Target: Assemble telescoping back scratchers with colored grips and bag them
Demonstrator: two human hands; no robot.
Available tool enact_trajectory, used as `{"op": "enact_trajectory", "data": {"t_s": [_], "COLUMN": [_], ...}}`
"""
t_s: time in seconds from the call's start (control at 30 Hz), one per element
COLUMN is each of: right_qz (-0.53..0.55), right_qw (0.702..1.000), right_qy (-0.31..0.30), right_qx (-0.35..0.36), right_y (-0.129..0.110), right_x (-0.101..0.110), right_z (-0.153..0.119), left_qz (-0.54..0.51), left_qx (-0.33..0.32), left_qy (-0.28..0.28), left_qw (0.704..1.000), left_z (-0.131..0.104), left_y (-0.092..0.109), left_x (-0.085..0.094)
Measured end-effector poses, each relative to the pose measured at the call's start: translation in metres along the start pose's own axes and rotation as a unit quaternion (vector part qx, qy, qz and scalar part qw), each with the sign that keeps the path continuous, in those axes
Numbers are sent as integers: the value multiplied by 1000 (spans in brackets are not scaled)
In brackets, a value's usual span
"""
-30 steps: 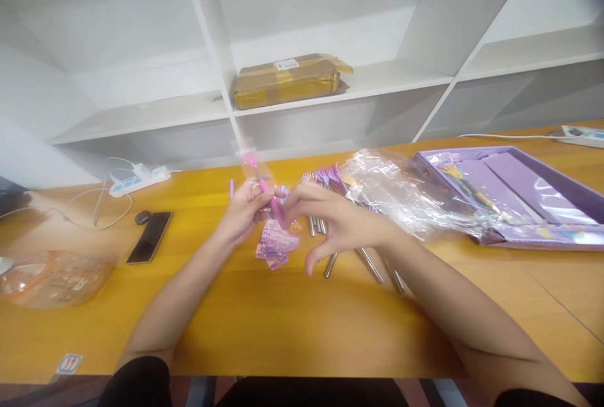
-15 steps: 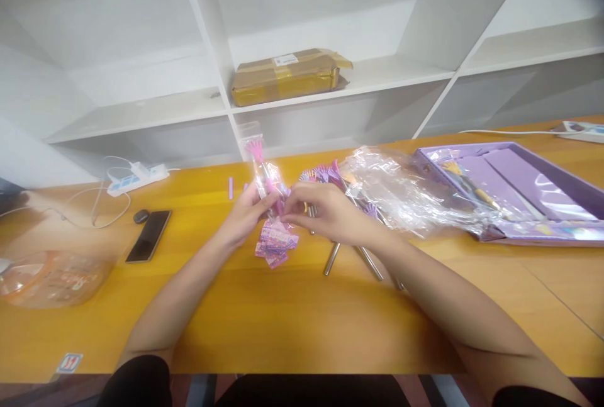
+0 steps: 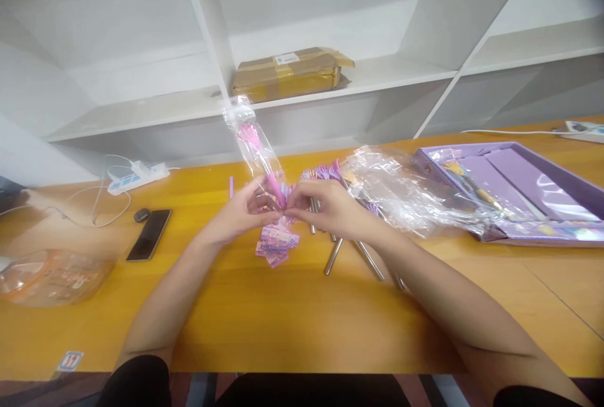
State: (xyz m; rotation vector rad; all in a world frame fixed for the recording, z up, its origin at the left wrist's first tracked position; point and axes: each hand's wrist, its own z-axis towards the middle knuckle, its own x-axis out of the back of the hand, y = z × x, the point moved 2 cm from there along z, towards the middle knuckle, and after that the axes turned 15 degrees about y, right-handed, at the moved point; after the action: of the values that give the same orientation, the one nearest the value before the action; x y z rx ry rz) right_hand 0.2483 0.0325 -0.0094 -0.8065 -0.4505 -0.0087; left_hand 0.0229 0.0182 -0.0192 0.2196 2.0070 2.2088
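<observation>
A pink hand-shaped back scratcher [image 3: 248,135] lies inside a clear plastic bag [image 3: 240,111], tilted up and to the left. My left hand [image 3: 243,211] is closed on the bag's lower end, its fingers curled beside the pink handle. Close against it, my right hand [image 3: 325,206] pinches the same end between thumb and fingertips. Below them, several small pink printed cards [image 3: 277,245] lie in a loose pile. Behind my right hand are purple striped hand-shaped heads [image 3: 321,172] and metal rods [image 3: 333,257], partly covered.
Crumpled clear bags [image 3: 391,187] lie right of my hands, against a purple box [image 3: 514,240]. To the left are a phone [image 3: 149,235], a power strip [image 3: 138,178] and an orange-trimmed clear container [image 3: 61,278]. A taped parcel [image 3: 292,73] sits on the shelf behind.
The bagged back scratcher has swung up and left, showing more of the bag. My left hand has shifted slightly down and its fingers have spread; my right hand has barely moved.
</observation>
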Motion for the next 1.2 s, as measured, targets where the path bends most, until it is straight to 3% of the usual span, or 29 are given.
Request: {"op": "enact_trajectory", "data": {"t_s": [0.33, 0.53, 0.7, 0.87, 1.07, 1.2], "right_qz": [7, 34, 73, 41, 92, 125], "right_qw": [1000, 995, 988, 992, 988, 981], "right_qy": [14, 66, 29, -39, -34, -62], "right_qx": [-20, -65, -134, -115, -116, -136], "right_y": [0, 11, 15, 12, 13, 13], "right_x": [-1, -3, -7, -10, -12, -10], "right_z": [-1, -1, 0, 1, 3, 2], "left_qz": [0, -35, -34, -35, -6, 3], "left_qx": [6, -2, -13, -19, -30, -22], "left_qy": [15, 42, 66, 51, 21, 11], "left_qw": [1000, 999, 997, 998, 999, 1000], "left_z": [-2, 1, 2, 2, 0, -1], "left_y": [-4, -8, -13, -14, -7, -8], "left_x": [-11, -11, -9, -10, -15, -18]}}
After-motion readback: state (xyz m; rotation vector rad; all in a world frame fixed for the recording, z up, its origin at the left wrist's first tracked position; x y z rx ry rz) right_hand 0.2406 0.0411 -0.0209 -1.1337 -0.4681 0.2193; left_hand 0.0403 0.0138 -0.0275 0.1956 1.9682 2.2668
